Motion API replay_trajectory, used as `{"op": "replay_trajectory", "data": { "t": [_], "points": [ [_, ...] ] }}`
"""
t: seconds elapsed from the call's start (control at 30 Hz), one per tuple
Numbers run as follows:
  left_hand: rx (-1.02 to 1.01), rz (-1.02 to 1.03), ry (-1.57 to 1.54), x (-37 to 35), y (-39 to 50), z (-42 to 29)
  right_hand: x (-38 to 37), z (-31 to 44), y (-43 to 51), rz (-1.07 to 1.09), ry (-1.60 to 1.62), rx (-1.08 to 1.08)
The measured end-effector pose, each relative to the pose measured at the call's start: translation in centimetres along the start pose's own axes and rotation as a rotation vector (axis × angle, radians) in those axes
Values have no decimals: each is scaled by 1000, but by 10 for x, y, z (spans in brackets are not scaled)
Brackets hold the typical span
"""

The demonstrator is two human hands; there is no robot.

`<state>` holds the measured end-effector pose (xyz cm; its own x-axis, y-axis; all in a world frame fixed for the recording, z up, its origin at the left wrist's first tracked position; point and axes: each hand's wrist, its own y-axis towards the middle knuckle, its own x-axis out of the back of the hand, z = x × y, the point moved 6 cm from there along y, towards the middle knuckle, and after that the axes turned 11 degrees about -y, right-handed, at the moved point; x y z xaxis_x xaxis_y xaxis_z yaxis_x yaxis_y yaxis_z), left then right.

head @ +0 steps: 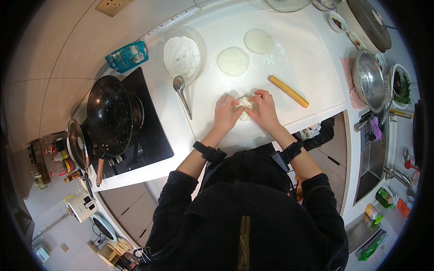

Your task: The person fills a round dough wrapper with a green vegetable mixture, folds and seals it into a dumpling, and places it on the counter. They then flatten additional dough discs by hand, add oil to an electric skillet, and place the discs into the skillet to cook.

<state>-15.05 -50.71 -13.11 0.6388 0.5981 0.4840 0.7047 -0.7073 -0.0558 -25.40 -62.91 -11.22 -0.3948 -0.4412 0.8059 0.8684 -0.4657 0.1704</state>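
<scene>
At the near part of the white worktop, my left hand [224, 113] and my right hand [266, 110] meet around a piece of dough [244, 117]. Fingertips of both hands pinch its gathered, pleated top from either side. What lies inside the dough is hidden. Beyond my hands lie two flat round dough discs [233, 61], one farther back and to the right of the other. A wooden rolling pin [289, 91] rests at a slant to the right of my right hand. To the left of my left hand lies a metal spoon [182, 96].
A clear bowl of white flour [181, 56] stands behind the spoon. Left are a teal pouch [127, 56] and a black wok [110, 115] on the black cooktop [152, 135]. A metal bowl [369, 81] and a lidded electric pan [368, 25] stand right, past the worktop [315, 61].
</scene>
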Motion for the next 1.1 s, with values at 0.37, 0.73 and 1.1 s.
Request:
{"op": "replay_trajectory", "data": {
  "t": [0.37, 0.73, 1.1],
  "points": [
    [-291, 39, 159, -3, -7, -33, -23, -12, -9, 57, 60, -106],
    [-168, -141, -69, 30, -22, -8, 0, 23, -7, 116, -139, 344],
    [-163, -176, -68, 45, -23, -2, -39, 21, 6, 361, -137, 242]
  ]
}}
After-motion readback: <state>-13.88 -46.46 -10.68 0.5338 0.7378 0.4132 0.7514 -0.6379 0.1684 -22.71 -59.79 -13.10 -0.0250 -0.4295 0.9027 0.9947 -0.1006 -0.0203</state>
